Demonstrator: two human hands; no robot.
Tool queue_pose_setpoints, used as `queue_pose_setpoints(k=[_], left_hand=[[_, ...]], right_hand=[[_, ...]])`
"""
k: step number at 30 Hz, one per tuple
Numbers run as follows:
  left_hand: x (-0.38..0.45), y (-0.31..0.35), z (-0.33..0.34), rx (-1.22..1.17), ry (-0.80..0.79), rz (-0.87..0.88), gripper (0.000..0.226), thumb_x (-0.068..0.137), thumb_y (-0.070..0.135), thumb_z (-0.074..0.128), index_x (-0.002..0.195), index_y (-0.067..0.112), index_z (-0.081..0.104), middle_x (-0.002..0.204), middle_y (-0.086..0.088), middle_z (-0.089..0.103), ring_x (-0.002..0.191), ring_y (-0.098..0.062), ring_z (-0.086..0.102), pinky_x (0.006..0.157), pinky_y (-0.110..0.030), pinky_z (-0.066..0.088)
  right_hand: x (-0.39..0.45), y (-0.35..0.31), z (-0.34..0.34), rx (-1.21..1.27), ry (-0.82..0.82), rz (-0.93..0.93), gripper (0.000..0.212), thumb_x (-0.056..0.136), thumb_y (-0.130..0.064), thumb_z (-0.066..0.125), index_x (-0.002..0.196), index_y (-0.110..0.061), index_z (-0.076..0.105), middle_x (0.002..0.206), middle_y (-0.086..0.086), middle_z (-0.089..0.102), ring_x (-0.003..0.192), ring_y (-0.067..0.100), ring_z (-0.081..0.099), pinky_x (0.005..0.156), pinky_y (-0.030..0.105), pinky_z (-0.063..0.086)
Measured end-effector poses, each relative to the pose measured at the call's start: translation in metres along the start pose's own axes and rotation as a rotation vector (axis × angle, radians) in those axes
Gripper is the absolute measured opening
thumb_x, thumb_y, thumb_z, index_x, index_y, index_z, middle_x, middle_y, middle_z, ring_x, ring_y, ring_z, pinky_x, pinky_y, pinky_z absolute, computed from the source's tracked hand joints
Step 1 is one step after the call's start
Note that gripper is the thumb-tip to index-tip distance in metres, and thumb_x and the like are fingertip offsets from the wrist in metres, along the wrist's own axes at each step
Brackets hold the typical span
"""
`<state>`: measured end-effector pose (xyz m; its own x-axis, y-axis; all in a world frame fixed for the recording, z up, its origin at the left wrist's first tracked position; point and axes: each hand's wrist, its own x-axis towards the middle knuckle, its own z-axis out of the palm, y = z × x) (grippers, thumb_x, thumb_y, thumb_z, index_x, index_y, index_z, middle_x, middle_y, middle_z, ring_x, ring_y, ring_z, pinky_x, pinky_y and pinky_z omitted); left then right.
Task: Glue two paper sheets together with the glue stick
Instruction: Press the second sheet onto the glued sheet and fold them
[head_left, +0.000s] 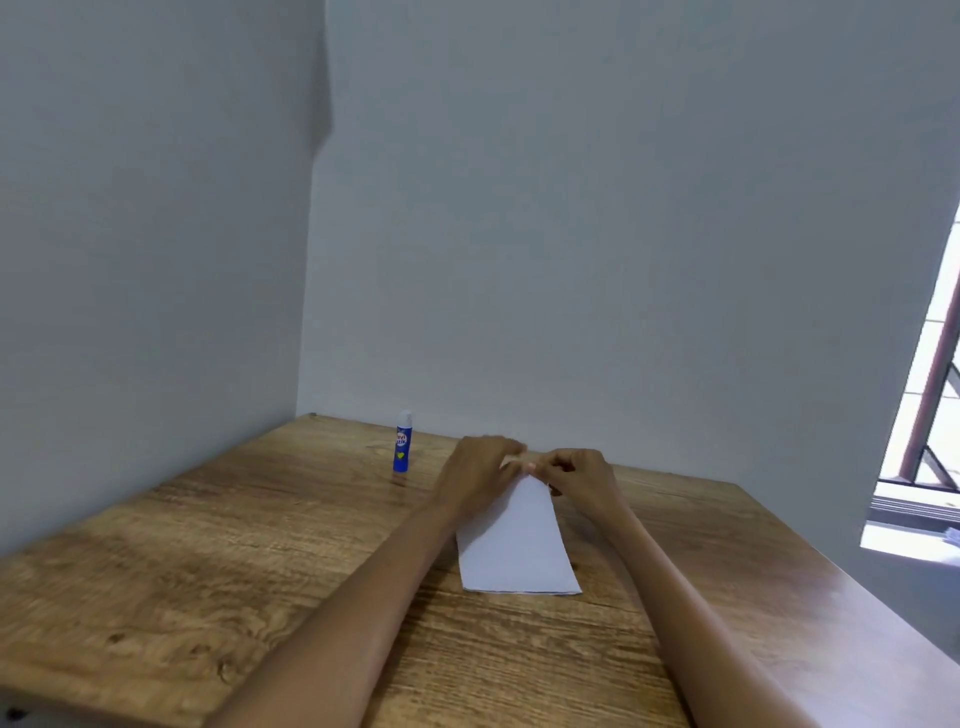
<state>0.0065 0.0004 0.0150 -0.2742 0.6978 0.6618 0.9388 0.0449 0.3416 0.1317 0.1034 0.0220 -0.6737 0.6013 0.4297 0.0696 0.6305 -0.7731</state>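
White paper sheets (514, 545) lie stacked on the wooden table (208, 545), running away from me. At the sheets' far end both hands meet. My left hand (480, 470) lies over the far left corner, fingers bent onto the paper's edge. My right hand (576, 475) has its fingers curled and pinches the far edge beside the left one. How many sheets are in the stack is hard to tell. A blue glue stick (403, 441) with a white cap stands upright to the left of my hands, untouched.
The table stands in a corner, with grey walls (571, 234) behind and to the left. At the right, past the table's edge, is a bright window or doorway (930, 415) with a metal railing.
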Motion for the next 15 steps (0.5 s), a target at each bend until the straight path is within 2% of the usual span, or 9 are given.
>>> queue_pose_setpoints(k=[3, 5, 7, 11, 13, 15], left_hand=[[-0.001, 0.003, 0.003, -0.187, -0.047, -0.082, 0.022, 0.089, 0.022, 0.059, 0.103, 0.011, 0.072, 0.096, -0.008, 0.073, 0.083, -0.014, 0.065, 0.068, -0.018, 0.044], [0.001, 0.002, 0.000, -0.275, 0.007, -0.160, 0.018, 0.085, 0.021, 0.066, 0.096, 0.011, 0.075, 0.094, -0.006, 0.075, 0.076, -0.005, 0.062, 0.061, -0.005, 0.042], [0.003, -0.001, -0.004, -0.344, 0.068, -0.262, 0.018, 0.082, 0.023, 0.069, 0.094, 0.012, 0.075, 0.095, -0.004, 0.075, 0.075, -0.001, 0.060, 0.057, -0.002, 0.042], [0.003, -0.015, -0.012, -0.509, 0.219, -0.476, 0.020, 0.081, 0.018, 0.070, 0.098, 0.007, 0.073, 0.102, -0.006, 0.072, 0.089, -0.012, 0.062, 0.071, -0.017, 0.044], [0.000, -0.023, -0.015, -0.571, 0.302, -0.564, 0.019, 0.082, 0.016, 0.069, 0.096, 0.006, 0.073, 0.101, -0.005, 0.071, 0.095, -0.017, 0.063, 0.072, -0.020, 0.045], [-0.003, -0.032, -0.017, -0.579, 0.390, -0.651, 0.015, 0.081, 0.017, 0.070, 0.093, 0.008, 0.074, 0.111, -0.004, 0.068, 0.108, -0.020, 0.061, 0.082, -0.026, 0.048]], right_hand=[[0.001, 0.000, 0.003, 0.084, 0.016, -0.004, 0.019, 0.080, -0.025, 0.074, 0.093, -0.017, 0.065, 0.074, 0.004, 0.071, 0.073, 0.012, 0.068, 0.065, 0.020, 0.052], [0.001, 0.000, 0.003, 0.134, 0.034, 0.005, 0.027, 0.078, -0.028, 0.076, 0.098, -0.021, 0.059, 0.071, 0.001, 0.071, 0.073, 0.010, 0.070, 0.061, 0.017, 0.049], [0.003, 0.001, 0.003, 0.140, 0.033, -0.009, 0.029, 0.076, -0.031, 0.077, 0.097, -0.024, 0.058, 0.068, -0.002, 0.072, 0.068, 0.004, 0.068, 0.057, 0.013, 0.048], [0.005, 0.001, 0.002, 0.097, -0.042, 0.007, 0.025, 0.076, -0.025, 0.077, 0.094, -0.024, 0.061, 0.060, -0.010, 0.071, 0.059, -0.002, 0.066, 0.046, 0.008, 0.042], [0.007, 0.003, -0.002, 0.099, -0.051, 0.039, 0.021, 0.075, -0.024, 0.077, 0.092, -0.022, 0.064, 0.062, -0.010, 0.071, 0.063, -0.002, 0.066, 0.050, 0.009, 0.044], [0.008, 0.009, -0.008, 0.113, -0.044, 0.068, 0.018, 0.076, -0.022, 0.077, 0.091, -0.020, 0.066, 0.075, -0.005, 0.073, 0.071, 0.003, 0.067, 0.057, 0.012, 0.048]])
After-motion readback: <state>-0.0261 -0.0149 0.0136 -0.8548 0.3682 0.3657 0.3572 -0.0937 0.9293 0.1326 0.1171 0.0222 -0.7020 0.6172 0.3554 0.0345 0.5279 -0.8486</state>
